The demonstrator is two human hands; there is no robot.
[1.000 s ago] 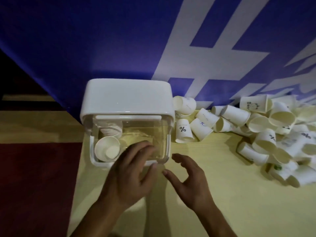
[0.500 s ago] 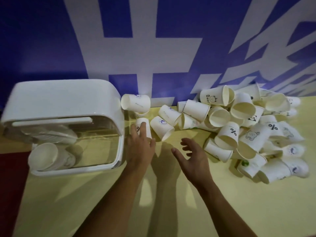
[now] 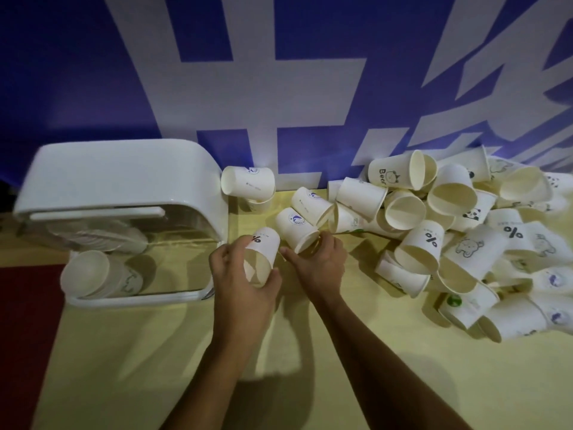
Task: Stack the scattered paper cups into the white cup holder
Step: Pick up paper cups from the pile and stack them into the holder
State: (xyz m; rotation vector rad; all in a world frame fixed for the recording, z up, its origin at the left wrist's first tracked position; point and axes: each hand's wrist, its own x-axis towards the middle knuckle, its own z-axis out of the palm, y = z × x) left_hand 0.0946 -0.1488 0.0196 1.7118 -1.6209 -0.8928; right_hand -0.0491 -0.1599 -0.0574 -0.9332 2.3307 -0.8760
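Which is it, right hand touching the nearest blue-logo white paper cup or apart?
Touching. Head view: right hand curled round the open end of the nearest blue-logo white paper cup.

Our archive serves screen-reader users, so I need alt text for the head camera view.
A person's left hand holds a percent-sign cup while the right hand grips a blue-logo cup at a yellow table. A white cup holder with nested cups sits left; a loose cup pile lies right.
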